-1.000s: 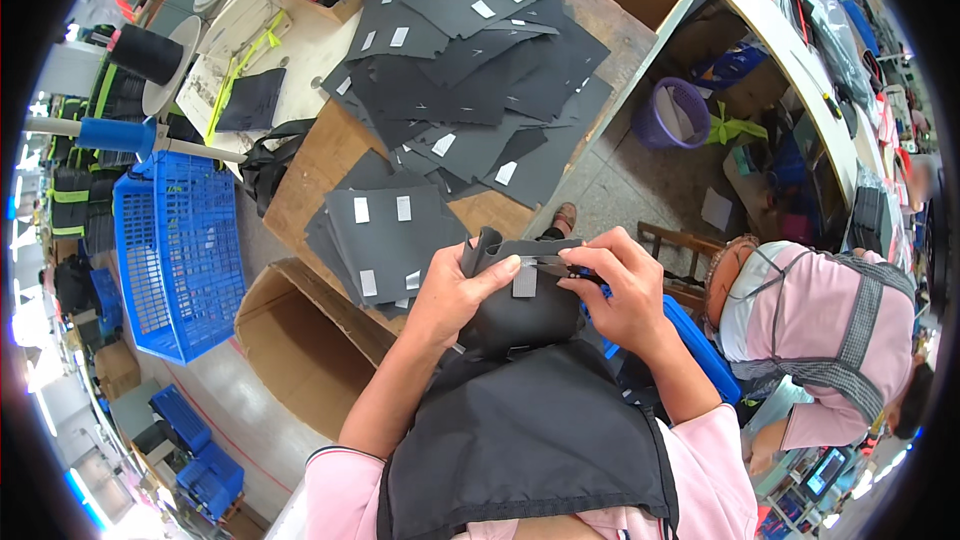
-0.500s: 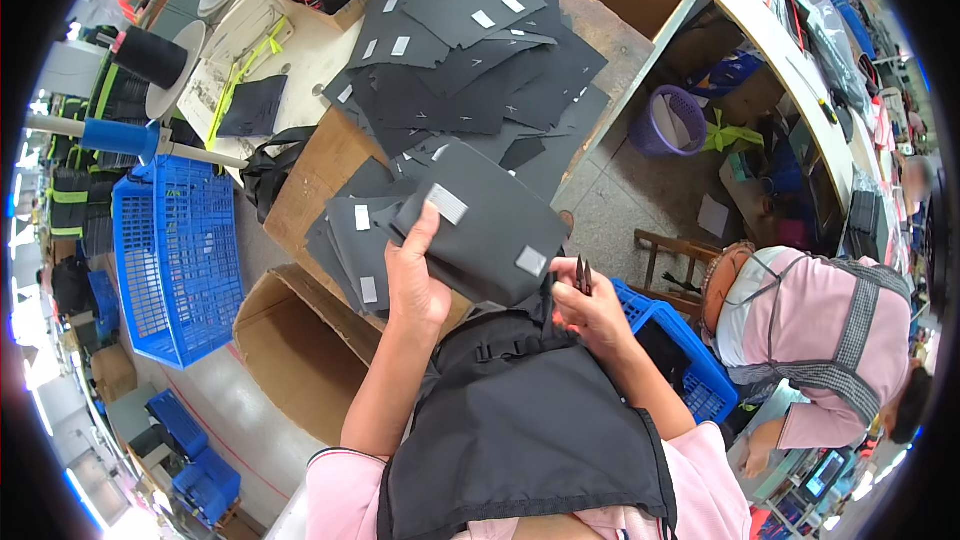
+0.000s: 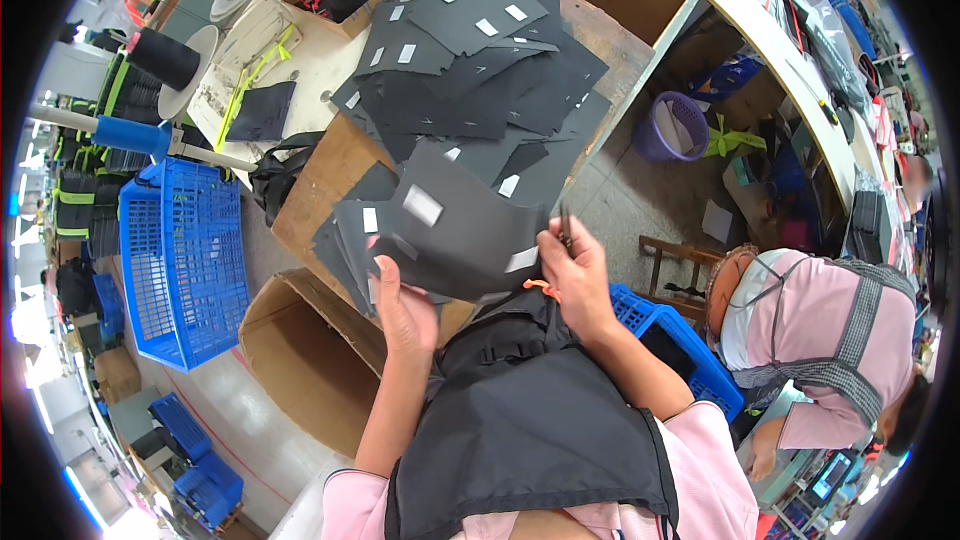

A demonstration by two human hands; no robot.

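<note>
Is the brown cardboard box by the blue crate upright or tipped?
Tipped: cardboard box lies on its side, open mouth facing the camera, beside the blue crate.

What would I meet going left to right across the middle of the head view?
Blue basket → cardboard box → left hand → black sheet → right hand → blue crate → person in pink.

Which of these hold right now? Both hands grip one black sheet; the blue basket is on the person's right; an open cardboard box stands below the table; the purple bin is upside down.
1. Both the left hand and right hand grip one black sheet: true.
2. The blue basket is on the person's right: false, left.
3. An open cardboard box stands below the table: true.
4. The purple bin is upside down: false, upright, mouth open.
</note>
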